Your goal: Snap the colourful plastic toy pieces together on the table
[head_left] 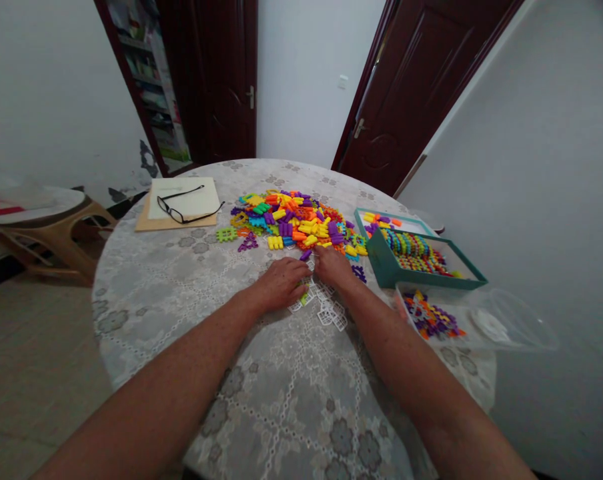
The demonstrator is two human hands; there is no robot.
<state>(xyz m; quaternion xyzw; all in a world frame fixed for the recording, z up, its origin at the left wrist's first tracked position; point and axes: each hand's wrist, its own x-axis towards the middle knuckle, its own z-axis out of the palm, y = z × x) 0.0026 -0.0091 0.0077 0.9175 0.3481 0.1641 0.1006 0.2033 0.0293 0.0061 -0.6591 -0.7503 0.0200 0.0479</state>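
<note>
A heap of colourful plastic building pieces (301, 220) lies in the middle of the round table. In front of it my left hand (284, 283) rests low with its fingers bent inward; what they hold, if anything, is hidden. A lime-green piece (304, 298) shows just below its thumb. My right hand (331, 265) is at the heap's near edge, fingers curled down, and their tips are too small to make out. A purple piece (305, 255) lies between the two hands. White lattice pieces (331, 312) are scattered on the cloth under and between my wrists.
At the right stand a green box (426, 283) with rows of coloured pieces and a clear plastic tub (471, 343) holding purple and orange ones. Black glasses (181, 217) lie on paper and a board (144, 223) at the left. A patterned cloth (281, 400) covers the table.
</note>
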